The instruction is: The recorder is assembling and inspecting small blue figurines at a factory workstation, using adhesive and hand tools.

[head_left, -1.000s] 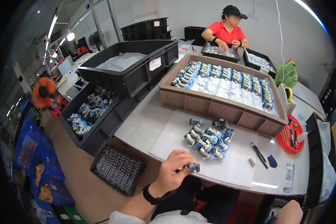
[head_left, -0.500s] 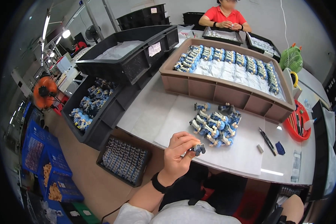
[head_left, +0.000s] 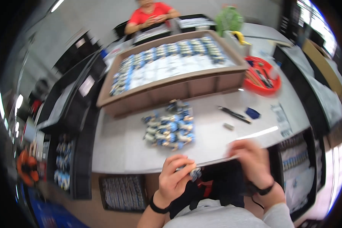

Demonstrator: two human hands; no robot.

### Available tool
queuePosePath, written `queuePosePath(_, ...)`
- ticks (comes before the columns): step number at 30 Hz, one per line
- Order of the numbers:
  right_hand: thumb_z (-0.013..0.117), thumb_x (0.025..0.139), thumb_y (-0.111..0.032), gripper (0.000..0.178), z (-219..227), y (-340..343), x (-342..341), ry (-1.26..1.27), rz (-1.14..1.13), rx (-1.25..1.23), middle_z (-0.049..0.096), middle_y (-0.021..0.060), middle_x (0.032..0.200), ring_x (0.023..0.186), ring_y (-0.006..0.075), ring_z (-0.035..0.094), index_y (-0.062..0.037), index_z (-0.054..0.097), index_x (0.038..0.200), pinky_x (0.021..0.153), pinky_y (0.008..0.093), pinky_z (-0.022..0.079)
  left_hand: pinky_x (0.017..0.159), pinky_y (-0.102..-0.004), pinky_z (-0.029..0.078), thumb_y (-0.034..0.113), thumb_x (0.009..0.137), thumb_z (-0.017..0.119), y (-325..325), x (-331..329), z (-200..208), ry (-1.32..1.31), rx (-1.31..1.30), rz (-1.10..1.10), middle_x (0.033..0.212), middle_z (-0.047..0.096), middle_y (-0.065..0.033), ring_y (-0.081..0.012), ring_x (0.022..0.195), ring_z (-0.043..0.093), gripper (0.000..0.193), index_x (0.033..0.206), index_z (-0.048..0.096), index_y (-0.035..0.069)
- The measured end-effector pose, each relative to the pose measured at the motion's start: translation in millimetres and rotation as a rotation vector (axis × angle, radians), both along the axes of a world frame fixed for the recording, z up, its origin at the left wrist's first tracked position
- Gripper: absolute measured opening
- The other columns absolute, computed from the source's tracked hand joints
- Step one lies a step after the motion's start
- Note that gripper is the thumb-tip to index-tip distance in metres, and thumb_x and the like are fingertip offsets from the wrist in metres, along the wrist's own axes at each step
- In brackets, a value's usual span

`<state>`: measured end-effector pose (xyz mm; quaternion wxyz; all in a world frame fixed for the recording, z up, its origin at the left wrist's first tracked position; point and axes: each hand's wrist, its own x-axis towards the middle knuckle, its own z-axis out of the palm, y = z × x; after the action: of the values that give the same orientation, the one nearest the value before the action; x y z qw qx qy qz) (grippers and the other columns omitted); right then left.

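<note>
My left hand (head_left: pixel 171 181) is closed on a small figurine (head_left: pixel 196 173) with blue and dark parts, held just off the table's front edge. To the right, my right hand (head_left: pixel 252 161) hovers by the same edge, its fingers smeared by motion; whether it holds anything does not show. A heap of similar blue-and-cream figurines (head_left: pixel 169 129) lies on the white table (head_left: pixel 117 140). Behind the heap stands a brown plastic tray (head_left: pixel 174 84), with figurines in rows along its left and far sides on white lining.
Right of the heap lie a black pen-like tool (head_left: pixel 235 114), a dark blue scrap (head_left: pixel 252 113) and a small grey block (head_left: pixel 228 126). A red basket (head_left: pixel 268 89) holds tools. Black crates (head_left: pixel 81 152) flank the table. Across it sits a person in red (head_left: pixel 148 17).
My view has swung to the right, shifting the table leftward in the picture. My right hand has come up to the table edge. The figurine stays in my left hand.
</note>
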<state>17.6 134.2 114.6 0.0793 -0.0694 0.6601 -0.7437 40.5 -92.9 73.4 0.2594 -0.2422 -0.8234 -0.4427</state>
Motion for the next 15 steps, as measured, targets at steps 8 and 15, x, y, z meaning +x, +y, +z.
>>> queuePosePath(8, 0.051, 0.089, -0.040, 0.046, -79, -10, 16, -0.570, 0.535, -0.548, 0.059, 0.0087, 0.084, 0.071, 0.0142, 0.059, 0.0016, 0.054, 0.107, 0.065, 0.0232, 0.051, 0.078, -0.0390, 0.046, -0.004, 0.069, 0.060, 47, 6, -5, 0.008, -0.130, -0.194, 0.098, 0.058, -0.0154, -0.0328, 0.091, 0.055, 0.019, 0.087, 0.063, -0.001)
queuePosePath(15, 0.050, 0.091, -0.031, 0.038, -89, 23, 18, -0.434, 0.580, -0.657, 0.061, 0.0050, 0.086, 0.075, 0.0115, 0.060, 0.0006, 0.055, 0.112, 0.066, 0.0211, 0.051, 0.082, -0.0444, 0.043, 0.007, 0.084, 0.060, 74, 0, 1, 0.157, -0.327, -0.374, 0.104, 0.057, -0.0152, -0.0350, 0.100, 0.051, 0.011, 0.090, 0.066, 0.000)
